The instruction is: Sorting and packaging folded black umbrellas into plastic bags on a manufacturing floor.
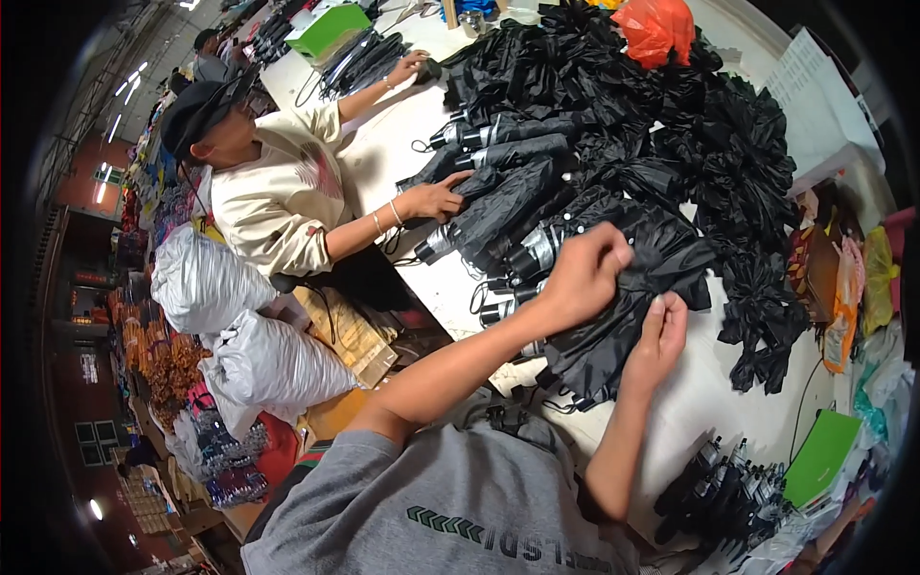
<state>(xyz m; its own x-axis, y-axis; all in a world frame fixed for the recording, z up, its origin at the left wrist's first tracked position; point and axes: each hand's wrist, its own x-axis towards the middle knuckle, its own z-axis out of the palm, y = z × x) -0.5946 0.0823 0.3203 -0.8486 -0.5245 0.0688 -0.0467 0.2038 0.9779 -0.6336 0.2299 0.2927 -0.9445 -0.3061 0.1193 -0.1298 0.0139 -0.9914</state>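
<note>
A black folding umbrella (604,350) with loose, creased fabric lies in front of me on the white table. My left hand (586,273) is closed over its upper part, the fingers curled in at the cloth. Lower and to the right, my right hand (659,335) pinches the edge of the same fabric between thumb and fingers. Left of my hands lie several more black umbrellas (508,206), their handles pointing toward the table's left edge. Beyond them a large heap of black umbrellas (613,105) spreads across the table.
Across the left edge a co-worker (278,182) in a cap touches umbrellas with one hand. Silvery white sacks (259,355) stand on the left. A red plastic bag (656,31) tops the heap. A bundle of umbrellas (724,489) and a green box (822,458) are at lower right.
</note>
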